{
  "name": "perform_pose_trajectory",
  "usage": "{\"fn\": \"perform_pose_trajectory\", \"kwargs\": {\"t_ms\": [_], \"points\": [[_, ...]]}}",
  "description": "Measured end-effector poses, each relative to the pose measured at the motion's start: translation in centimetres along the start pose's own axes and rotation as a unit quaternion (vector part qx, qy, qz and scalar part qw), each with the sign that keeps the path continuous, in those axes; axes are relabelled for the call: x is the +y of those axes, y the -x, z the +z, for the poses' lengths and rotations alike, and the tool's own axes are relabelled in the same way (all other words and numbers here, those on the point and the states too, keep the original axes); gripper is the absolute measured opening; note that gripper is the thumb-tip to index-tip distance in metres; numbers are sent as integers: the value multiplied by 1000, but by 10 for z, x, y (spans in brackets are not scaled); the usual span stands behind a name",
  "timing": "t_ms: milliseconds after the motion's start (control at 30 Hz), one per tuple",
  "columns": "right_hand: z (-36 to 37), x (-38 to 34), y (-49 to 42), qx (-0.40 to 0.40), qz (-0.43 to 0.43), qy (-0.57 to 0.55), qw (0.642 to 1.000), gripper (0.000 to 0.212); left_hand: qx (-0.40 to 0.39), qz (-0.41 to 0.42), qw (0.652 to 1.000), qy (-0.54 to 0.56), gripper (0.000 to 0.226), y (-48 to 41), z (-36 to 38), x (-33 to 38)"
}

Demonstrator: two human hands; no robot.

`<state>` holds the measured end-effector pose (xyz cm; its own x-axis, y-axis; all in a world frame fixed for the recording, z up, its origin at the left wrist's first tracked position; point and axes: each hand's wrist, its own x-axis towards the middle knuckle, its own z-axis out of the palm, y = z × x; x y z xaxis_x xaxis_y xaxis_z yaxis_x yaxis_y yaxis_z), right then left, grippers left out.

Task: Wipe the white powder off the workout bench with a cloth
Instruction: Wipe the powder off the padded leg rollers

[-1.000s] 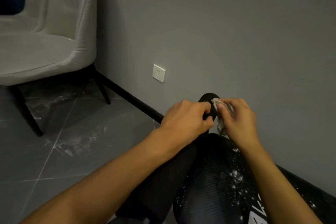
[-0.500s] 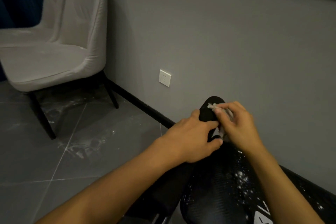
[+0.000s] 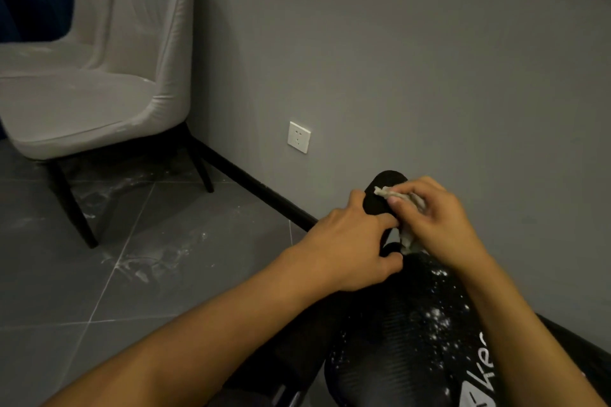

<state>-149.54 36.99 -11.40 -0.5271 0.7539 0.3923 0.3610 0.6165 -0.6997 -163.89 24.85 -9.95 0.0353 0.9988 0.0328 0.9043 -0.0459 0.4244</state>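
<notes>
shifted since a second ago: cloth (image 3: 401, 196) now worked further onto the far black knob (image 3: 380, 195) at the bench (image 3: 390, 353) end, right thumb pressing a corner flat on its top; lower tail of cloth hanging down toward the gap between knob and pad. left hand (image 3: 350, 251) dropped lower and nearer, now curled around the neck under the knob, fingers together, bracing. right hand (image 3: 436, 225) bunched shut on cloth, fingers folded over it. view also swung right and down a little, so chair (image 3: 99, 76) and socket (image 3: 298, 137) sit further right in frame.

meaning for task, as judged: effort spent on the end piece, not yet on the main pad. powder (image 3: 436, 317) lies speckled across the pad's right half, thickest near mid-pad, thinner toward the lower edge. bulk of wiping looks undone. likely next need: long strokes down the pad, cloth refolded to a clean face.

outward: white smears on grey floor tiles (image 3: 139, 261) beside bench and under chair legs; faint dusting on chair seat too. grey wall just behind bench, black skirting along its base.

writing: white lettering on pad at lower right, partly hidden by right forearm — reads "kee", rest cut off; white patch below it, not legible. socket unmarked as far as can be told.
</notes>
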Motion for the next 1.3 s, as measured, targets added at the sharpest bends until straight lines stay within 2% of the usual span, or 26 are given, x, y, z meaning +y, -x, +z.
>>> {"fn": "perform_pose_trajectory", "kwargs": {"t_ms": [100,167,233,300,400,467,533,633,767,867,933,1000,1033,1100,1167,1233,1300], "points": [[-4,5,-13,56,13,67,996,14,-7,-8,1000,-6,60,-2,0,-1],[2,7,-19,64,42,92,993,21,-1,-2,1000,-15,56,-2,0,0],[11,6,-15,43,46,59,996,18,14,13,999,-31,47,-1,1,2],[9,-1,-7,11,-2,32,999,17,30,18,998,-57,41,-1,1,3],[-5,-19,-7,-84,-29,-4,996,19,39,21,995,-84,43,-3,2,3],[-8,-21,-19,-23,-25,24,999,13,39,22,996,-75,46,-2,2,2],[-3,-16,-32,47,1,89,995,19,34,15,999,-40,49,1,1,0],[11,-12,-35,4,-3,157,988,20,16,-28,998,45,51,4,0,-2],[5,-25,-20,-42,-33,79,995,13,-5,-59,995,81,49,6,-3,-2],[-6,-35,-12,-114,14,-16,993,12,-10,-48,996,75,54,3,-5,-3],[-8,-31,-13,-56,39,-37,997,11,-16,-39,998,50,57,1,-5,-2],[-7,-21,-19,40,24,29,999,13,-21,-31,999,15,56,-1,-2,2],[-4,-16,-21,54,23,62,996,16,-21,-29,999,-5,54,-2,-1,4],[3,-9,-22,35,39,99,994,21,-15,-23,999,-46,49,-3,0,8],[10,-6,-17,30,41,81,995,19,-6,-16,997,-69,46,-2,0,9],[9,-11,-8,20,8,52,998,14,1,-16,999,-49,46,0,0,6],[0,-20,0,-38,-6,2,999,15,3,-22,1000,-6,47,2,-2,3]]}}
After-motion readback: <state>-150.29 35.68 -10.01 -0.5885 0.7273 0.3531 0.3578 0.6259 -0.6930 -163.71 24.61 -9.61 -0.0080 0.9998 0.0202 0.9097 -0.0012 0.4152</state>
